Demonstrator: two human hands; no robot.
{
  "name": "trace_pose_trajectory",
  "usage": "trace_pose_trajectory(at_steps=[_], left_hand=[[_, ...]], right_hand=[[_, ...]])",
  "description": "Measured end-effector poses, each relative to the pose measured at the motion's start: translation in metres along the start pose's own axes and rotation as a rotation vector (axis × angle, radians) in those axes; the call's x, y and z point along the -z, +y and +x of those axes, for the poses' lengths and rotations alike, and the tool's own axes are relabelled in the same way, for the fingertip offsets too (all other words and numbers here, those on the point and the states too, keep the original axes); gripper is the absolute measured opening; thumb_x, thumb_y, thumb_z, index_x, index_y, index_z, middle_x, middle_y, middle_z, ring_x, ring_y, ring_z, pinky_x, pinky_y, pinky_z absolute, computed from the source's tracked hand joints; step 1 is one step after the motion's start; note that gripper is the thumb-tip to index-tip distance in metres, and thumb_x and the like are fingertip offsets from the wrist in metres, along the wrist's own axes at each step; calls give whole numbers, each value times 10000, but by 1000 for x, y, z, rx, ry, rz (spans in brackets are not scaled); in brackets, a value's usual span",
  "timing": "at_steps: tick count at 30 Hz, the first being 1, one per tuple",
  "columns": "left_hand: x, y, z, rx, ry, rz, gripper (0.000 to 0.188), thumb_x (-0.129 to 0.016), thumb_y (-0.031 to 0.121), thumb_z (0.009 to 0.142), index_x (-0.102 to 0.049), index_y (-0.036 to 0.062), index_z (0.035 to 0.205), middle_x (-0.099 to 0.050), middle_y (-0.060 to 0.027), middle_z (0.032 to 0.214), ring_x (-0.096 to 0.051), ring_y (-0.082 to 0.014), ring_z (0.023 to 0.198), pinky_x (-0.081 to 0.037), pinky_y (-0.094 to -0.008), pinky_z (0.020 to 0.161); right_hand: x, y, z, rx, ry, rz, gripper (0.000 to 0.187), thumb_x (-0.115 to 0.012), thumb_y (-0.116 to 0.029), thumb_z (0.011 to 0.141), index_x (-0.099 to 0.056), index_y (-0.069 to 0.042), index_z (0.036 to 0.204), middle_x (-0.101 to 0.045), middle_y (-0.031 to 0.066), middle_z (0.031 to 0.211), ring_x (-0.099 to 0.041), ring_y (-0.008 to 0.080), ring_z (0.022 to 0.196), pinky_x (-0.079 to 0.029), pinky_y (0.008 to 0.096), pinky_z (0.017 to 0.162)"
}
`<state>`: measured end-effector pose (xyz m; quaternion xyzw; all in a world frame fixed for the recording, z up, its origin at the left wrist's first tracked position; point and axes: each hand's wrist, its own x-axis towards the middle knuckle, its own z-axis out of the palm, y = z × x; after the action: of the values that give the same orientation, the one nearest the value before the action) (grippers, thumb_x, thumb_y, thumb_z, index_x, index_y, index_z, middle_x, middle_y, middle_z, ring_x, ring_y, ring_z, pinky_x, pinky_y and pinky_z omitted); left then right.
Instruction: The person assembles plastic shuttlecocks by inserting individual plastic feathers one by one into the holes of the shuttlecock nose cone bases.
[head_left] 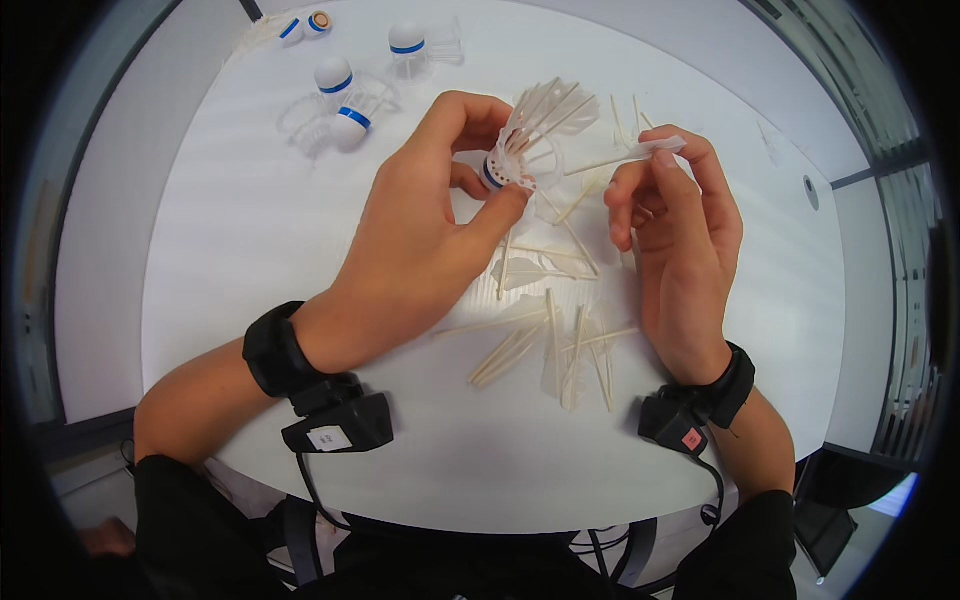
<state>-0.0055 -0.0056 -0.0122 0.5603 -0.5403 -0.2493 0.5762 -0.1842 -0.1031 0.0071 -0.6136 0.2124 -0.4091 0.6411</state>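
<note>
My left hand [425, 215] grips a partly feathered shuttlecock [548, 115] by its round head, thumb and fingers on either side. The head has a blue band and a ring of small holes facing right; feathers fan up from part of that ring. In my right hand [685, 235], a single white feather [605, 162] is pinched between thumb and fingers. Its bare quill points left at the holed head and appears close to it; whether they touch I cannot tell. Below both hands, several loose feathers [520, 350] lie scattered on the white table [270, 230].
At the back left are blue-banded shuttlecock heads with clear skirts, two together [350, 125] and another [407, 40] farther back. Two small bare heads [318, 22] lie by the far edge. Black wrist devices [340, 425] with cables hang at both wrists.
</note>
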Motion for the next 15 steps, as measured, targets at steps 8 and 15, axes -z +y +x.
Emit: trace_pose_trajectory(at_steps=[8, 15], left_hand=[[1, 3, -1, 20, 7, 11, 395, -664, -44, 897, -538, -2, 1270, -616, -75, 1209, -604, -131, 1039, -473, -274, 869], [2, 5, 0, 41, 14, 58, 368, -679, -30, 903, -546, 1, 1245, -619, -64, 1188, -607, -123, 1033, -476, -270, 865]], right_hand=[[3, -2, -1, -80, -99, 140, 229, -461, -127, 988, -584, 19, 1114, -679, 169, 948, -625, 200, 787, -520, 325, 686], [-4, -7, -2, -126, -116, 222, 186, -511, -95, 995, -607, 49, 1064, -652, 157, 967, -640, 196, 830, -560, 326, 643]])
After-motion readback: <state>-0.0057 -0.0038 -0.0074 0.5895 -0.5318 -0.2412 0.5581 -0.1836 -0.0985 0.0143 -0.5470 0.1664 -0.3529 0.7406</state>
